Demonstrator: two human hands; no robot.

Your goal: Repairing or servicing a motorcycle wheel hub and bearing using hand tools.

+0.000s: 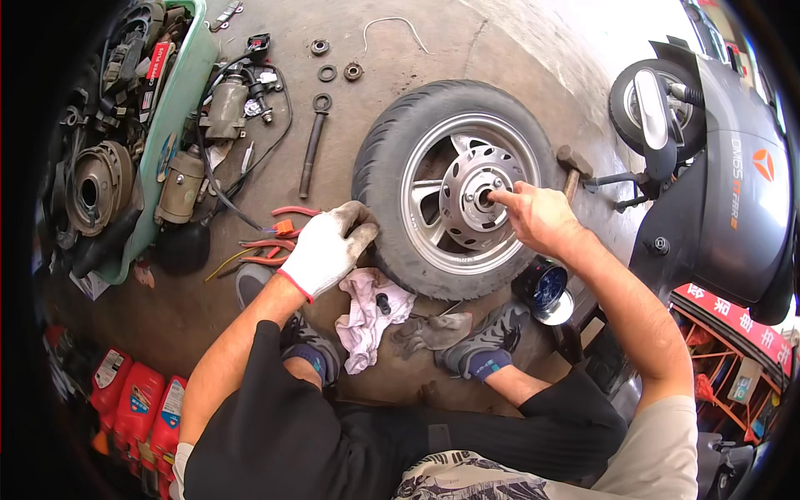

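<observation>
A scooter wheel (392, 167) with a black tire, silver rim and brake disc (454, 204) lies flat before me. The index finger of my right hand (537, 217) reaches into the central hub bore (485, 198); its other fingers are curled. My left hand (329, 250), in a white glove, is at the tire's left edge with fingers bent together; what they hold, if anything, is hidden. Below the tire lie a pinkish rag (362, 325) with a small black part (383, 304) and a grey glove (442, 332). Red-handled pliers (271, 261) lie beside my left wrist.
Left: a green bin of parts (175, 92), two motors, red jugs (137, 412). Above: a long bolt (311, 154), rings (327, 73), bent wire (397, 21). Right: a hammer (573, 162), blue-black can (537, 283), grey scooter (733, 200), orange rack (725, 367). My feet flank the rag.
</observation>
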